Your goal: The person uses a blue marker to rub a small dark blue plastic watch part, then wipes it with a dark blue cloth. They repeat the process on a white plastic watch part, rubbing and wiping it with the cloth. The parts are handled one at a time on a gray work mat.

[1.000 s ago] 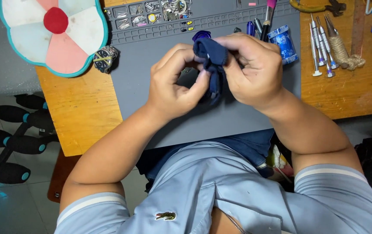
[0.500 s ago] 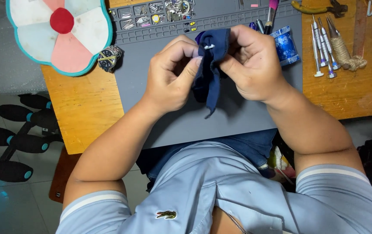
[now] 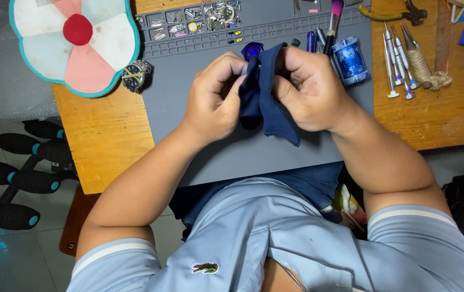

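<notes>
Wooden bench [image 3: 102, 135] with a grey work mat [image 3: 199, 108] across its middle; we see both hands raised over the mat near its far edge. Left hand [image 3: 213, 100] and right hand [image 3: 310, 89] each have their grip pinched shut on a dark blue cloth [image 3: 267, 100], which is bunched between them, one tail hanging down toward the mat. Whether anything is wrapped inside the cloth we cannot tell. Just beyond the fingers sits a small blue round cap [image 3: 252, 50]. A blue cylinder [image 3: 350, 59] lies beside the right hand, screwdrivers [image 3: 397, 65] toward the right edge. A flower-shaped fan [image 3: 75, 43] overhangs the far left corner, a wristwatch [image 3: 135, 74] next to it. Small parts fill the mat's tray compartments [image 3: 199, 19] along the far edge.
</notes>
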